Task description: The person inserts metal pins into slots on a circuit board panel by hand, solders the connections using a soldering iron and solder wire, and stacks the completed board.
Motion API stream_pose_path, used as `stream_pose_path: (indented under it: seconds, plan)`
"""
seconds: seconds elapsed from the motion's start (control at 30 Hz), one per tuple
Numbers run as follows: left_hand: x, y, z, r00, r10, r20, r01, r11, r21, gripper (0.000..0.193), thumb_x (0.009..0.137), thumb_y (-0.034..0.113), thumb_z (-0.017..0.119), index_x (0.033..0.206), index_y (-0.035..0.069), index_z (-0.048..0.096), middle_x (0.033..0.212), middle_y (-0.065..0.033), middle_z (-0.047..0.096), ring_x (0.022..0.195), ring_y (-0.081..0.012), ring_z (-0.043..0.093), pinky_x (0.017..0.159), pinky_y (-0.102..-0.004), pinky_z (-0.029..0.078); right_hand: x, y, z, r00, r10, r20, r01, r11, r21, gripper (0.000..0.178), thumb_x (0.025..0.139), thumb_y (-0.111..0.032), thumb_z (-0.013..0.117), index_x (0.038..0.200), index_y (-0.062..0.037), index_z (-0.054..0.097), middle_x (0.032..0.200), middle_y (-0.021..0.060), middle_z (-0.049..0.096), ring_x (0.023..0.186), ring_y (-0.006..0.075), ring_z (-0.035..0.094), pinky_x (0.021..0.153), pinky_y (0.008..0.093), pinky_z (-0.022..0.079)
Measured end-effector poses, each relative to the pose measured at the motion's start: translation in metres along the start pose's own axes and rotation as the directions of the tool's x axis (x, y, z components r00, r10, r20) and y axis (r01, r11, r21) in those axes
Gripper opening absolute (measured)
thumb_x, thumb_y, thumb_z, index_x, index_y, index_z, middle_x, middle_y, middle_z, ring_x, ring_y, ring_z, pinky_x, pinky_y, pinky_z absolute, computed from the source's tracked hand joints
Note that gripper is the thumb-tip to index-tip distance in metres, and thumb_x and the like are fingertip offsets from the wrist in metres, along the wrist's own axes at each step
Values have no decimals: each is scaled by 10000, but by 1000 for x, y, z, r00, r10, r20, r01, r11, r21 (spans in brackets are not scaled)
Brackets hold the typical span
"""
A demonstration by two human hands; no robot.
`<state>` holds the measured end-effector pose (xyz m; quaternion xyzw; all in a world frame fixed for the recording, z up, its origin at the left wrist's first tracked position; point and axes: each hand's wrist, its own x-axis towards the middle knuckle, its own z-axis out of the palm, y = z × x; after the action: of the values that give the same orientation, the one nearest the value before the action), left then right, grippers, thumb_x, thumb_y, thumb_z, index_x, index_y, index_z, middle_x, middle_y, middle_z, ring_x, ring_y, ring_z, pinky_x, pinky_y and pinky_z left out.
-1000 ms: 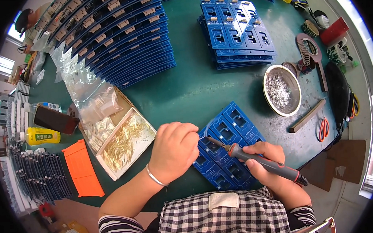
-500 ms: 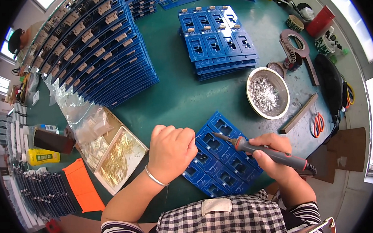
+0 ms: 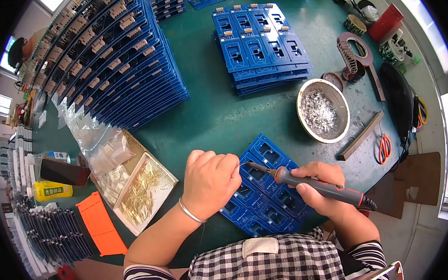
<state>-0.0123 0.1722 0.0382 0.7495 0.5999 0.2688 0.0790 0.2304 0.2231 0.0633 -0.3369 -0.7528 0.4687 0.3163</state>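
Note:
In front of me lies a blue panel of circuit boards, set at an angle, with rectangular cut-outs. My right hand is wrapped around the grey handle of a soldering iron, whose tip points left over the panel's upper left part. Closed in a fist, my left hand is at the panel's left edge and pinches a thin solder wire. The wire's end sits close to the iron's tip; whether they touch is too small to tell. A fine tail of wire hangs below my left wrist.
A bowl of silvery solder scraps stands right of the panel. Stacked blue boards lie beyond, with a tall stack at left. A box of gold-coloured pins is beside my left arm. Scissors and a bar lie right.
The soldering iron's tip has shifted a little to the left, toward the wire. My left hand has moved slightly right, bringing the wire closer to the tip.

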Motion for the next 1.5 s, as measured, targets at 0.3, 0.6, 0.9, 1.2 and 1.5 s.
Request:
stream_pose_path:
  seconds: [0.3, 0.6, 0.9, 1.2, 1.5]
  plan:
    - [4, 1, -7, 998, -50, 27, 50, 999, -21, 96, 741, 117, 658, 747, 141, 565, 615, 14, 557, 594, -185, 520, 679, -347, 364, 3, -5, -11, 999, -19, 38, 21, 999, -43, 241, 752, -178, 694, 925, -14, 660, 814, 155, 677, 684, 281, 664, 638, 348, 529]
    - [34, 3, -1, 998, -32, -49, 31, 999, -25, 86, 756, 123, 671, 745, 138, 587, 603, 9, 553, 586, -192, 520, 713, -358, 338, 7, 0, -30, 996, 32, -79, -40, 995, -96, 232, 825, -172, 637, 940, 29, 620, 812, 140, 683, 727, 200, 688, 647, 286, 533]
    - [37, 3, 9, 1000, -13, 7, 13, 1000, -23, 80, 772, 118, 646, 763, 137, 568, 620, 4, 577, 603, -194, 530, 724, -358, 344, 9, 6, -23, 996, 21, -84, -25, 998, -50, 221, 774, -129, 671, 947, 6, 647, 836, 130, 686, 693, 201, 675, 636, 296, 531]
    - [39, 5, 17, 1000, 14, 15, -14, 999, -44, 75, 766, 133, 662, 768, 132, 587, 620, -3, 575, 601, -198, 531, 727, -352, 347, 8, 3, -23, 998, 20, -63, -24, 998, -65, 217, 803, -153, 641, 924, 27, 635, 825, 135, 684, 711, 197, 683, 644, 294, 530]
    - [7, 40, -15, 937, -252, 242, 350, 692, -631, 71, 854, 126, 647, 865, 99, 582, 659, 36, 555, 580, -77, 490, 642, -270, 381, -20, 2, -12, 943, 13, -333, 113, 928, 355, 514, 824, -385, 708, 1156, -21, 560, 953, 172, 663, 700, 181, 652, 626, 293, 526]
